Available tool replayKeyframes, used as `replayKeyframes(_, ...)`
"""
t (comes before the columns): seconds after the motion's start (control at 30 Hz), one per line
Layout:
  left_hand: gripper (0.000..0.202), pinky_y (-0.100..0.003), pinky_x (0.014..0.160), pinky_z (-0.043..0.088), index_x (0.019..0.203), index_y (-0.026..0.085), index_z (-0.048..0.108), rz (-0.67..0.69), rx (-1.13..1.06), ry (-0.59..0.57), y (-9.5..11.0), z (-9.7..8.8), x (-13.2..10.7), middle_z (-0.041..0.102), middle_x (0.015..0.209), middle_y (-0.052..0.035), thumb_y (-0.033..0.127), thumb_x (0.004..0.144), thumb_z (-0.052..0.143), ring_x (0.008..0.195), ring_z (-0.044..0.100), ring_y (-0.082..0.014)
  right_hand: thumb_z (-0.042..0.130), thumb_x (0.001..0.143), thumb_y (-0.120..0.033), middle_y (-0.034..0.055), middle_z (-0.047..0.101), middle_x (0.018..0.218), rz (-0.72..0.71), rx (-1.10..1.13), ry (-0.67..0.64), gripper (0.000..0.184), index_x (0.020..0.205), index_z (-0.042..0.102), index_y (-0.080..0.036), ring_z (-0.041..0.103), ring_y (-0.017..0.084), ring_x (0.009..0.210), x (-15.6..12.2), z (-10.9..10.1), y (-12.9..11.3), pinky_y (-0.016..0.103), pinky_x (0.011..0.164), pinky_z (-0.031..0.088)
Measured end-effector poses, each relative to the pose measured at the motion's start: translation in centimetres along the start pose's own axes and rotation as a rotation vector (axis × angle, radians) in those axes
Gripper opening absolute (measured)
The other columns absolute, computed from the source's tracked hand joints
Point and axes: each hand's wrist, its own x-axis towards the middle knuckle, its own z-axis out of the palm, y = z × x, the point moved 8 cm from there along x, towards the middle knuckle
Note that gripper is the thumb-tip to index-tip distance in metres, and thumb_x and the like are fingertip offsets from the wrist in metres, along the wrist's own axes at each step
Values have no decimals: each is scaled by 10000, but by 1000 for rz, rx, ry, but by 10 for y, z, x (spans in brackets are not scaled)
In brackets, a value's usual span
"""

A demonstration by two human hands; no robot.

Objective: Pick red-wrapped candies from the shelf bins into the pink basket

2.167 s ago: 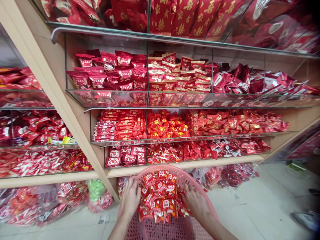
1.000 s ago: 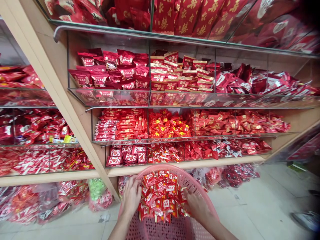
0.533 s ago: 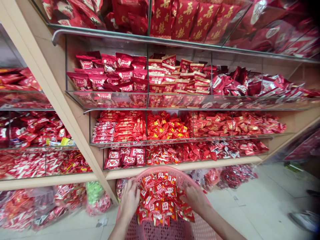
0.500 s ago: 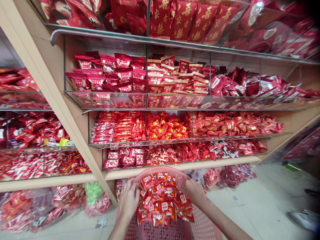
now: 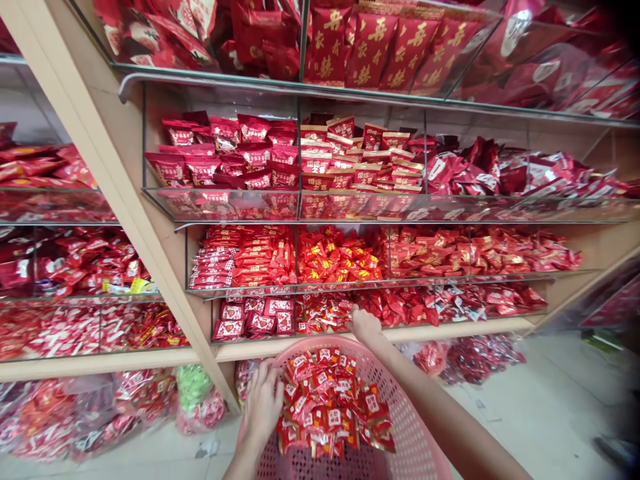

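Note:
A pink plastic basket with a perforated wall is in front of me at the bottom of the head view. Small red wrapped candies with white labels are heaped inside it. My left hand is closed over the basket's left rim. Beyond the far rim, my right hand is at the front of the lowest shelf, beside a bin of small red-and-gold wrapped candies. Its fingers are mostly hidden and slightly blurred, so whether they hold a candy does not show.
Shelves with clear dividers hold red packets in several rows. A wooden upright separates the left shelf unit. Plastic bags of sweets lie on the tiled floor under the shelves. A dark shoe shows at the lower right.
My right hand has moved from above the basket's right side forward and up to the lowest shelf. My left hand stays on the rim. The view has shifted slightly.

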Motion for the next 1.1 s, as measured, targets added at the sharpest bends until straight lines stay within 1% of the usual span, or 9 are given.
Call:
replayKeyframes(0.23, 245, -370, 887, 424, 939, 227, 601, -6, -6, -7, 0, 0, 0, 546, 1158, -31, 158, 817, 400, 1040, 508, -207, 568, 787, -214, 187, 643, 1058, 50, 3, -21, 365, 1125, 505, -91, 616, 275, 1007, 11, 8, 6, 318, 756, 454)
replayKeyframes(0.47, 239, -382, 901, 413, 935, 223, 599, 5, -31, -17, 0, 0, 1, 534, 1149, -34, 174, 836, 388, 1023, 503, -201, 577, 760, -266, 136, 659, 957, 19, 93, 36, 302, 1031, 512, -147, 631, 233, 910, -13, -9, 20, 280, 695, 432)
replayKeyframes(0.53, 239, -381, 909, 410, 930, 227, 604, 7, -38, -10, 1, -1, 1, 537, 1142, -32, 175, 834, 391, 1023, 504, -197, 586, 753, -313, 79, 658, 819, 0, 314, 29, 242, 935, 520, -169, 629, 191, 767, -28, -10, 28, 247, 611, 415)
replayKeyframes(0.63, 237, -381, 907, 412, 920, 230, 613, 9, -42, -7, 2, -2, 2, 545, 1133, -31, 180, 827, 402, 1014, 510, -198, 553, 771, -466, -22, 577, 614, -6, 897, -104, 302, 893, 505, -193, 519, 117, 501, -56, 7, 35, 206, 457, 339)
replayKeyframes(0.7, 237, -382, 897, 419, 917, 232, 619, 7, -39, -8, 2, -2, 2, 550, 1131, -33, 183, 821, 408, 1008, 513, -203, 538, 763, -546, -40, 569, 627, -12, 1261, -206, 379, 937, 510, -210, 449, 86, 440, -75, 21, 32, 188, 415, 293)
replayKeyframes(0.77, 238, -380, 886, 427, 915, 234, 624, 6, -38, -2, 3, -3, 2, 554, 1129, -32, 184, 816, 413, 999, 516, -205, 548, 756, -557, -24, 614, 738, -33, 1496, -269, 406, 994, 526, -228, 448, 71, 462, -91, 32, 27, 176, 420, 296)
replayKeyframes(0.87, 237, -376, 883, 430, 916, 234, 624, 12, -36, 6, 3, -4, 2, 557, 1123, -32, 186, 816, 414, 994, 519, -202, 549, 778, -518, 8, 648, 866, -21, 1670, -344, 395, 1055, 541, -236, 484, 73, 516, -105, 48, 19, 172, 451, 344)
replayKeyframes(0.97, 240, -375, 891, 426, 920, 230, 619, 14, -27, -5, 4, -3, 2, 555, 1123, -34, 187, 824, 403, 1005, 516, -203, 522, 811, -493, 17, 653, 884, -9, 1734, -408, 366, 1073, 544, -238, 518, 80, 556, -110, 59, 13, 169, 472, 373)
replayKeyframes(1.1, 245, -377, 889, 421, 922, 233, 620, 18, -15, -8, 5, -4, 2, 549, 1135, -34, 183, 825, 400, 1015, 514, -206, 563, 779, -495, 3, 635, 846, 29, 1709, -345, 359, 1020, 535, -231, 535, 89, 561, -108, 70, 21, 190, 501, 406)
